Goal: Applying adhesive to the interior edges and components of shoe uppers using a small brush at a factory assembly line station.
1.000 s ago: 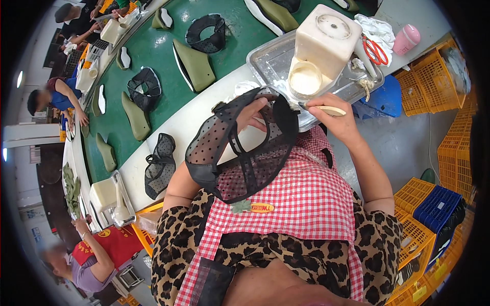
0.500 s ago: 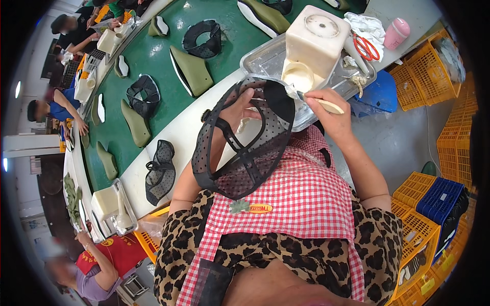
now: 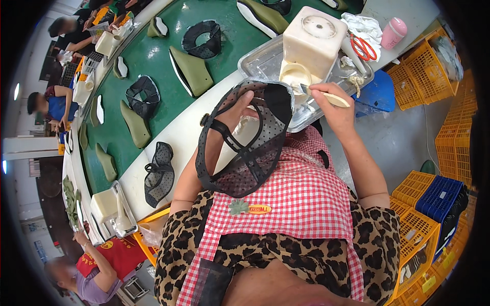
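A black dotted mesh shoe upper (image 3: 242, 176) with a strap and buckle hangs over my left hand (image 3: 232, 115), which is inside it and grips its upper edge. My right hand (image 3: 332, 109) pinches a small brush by its pale wooden handle (image 3: 338, 100). The brush's tip is at the near rim of the cup-like spout (image 3: 296, 74) of a white plastic glue dispenser (image 3: 311, 43), just right of the upper's edge. Whitish glue shows in the spout. The dispenser stands on a metal tray (image 3: 258, 64).
Red-handled scissors (image 3: 363, 47), a white cloth (image 3: 360, 25) and a pink bottle (image 3: 394, 33) are beside the tray. Green shoe lasts (image 3: 189, 71) and more mesh uppers (image 3: 160, 176) lie on the green-and-white bench. Yellow crates (image 3: 423, 71) stand right; co-workers sit left.
My right hand has moved the brush right and away from the upper's edge, to the dispenser's spout. The upper has tilted slightly in my left hand.
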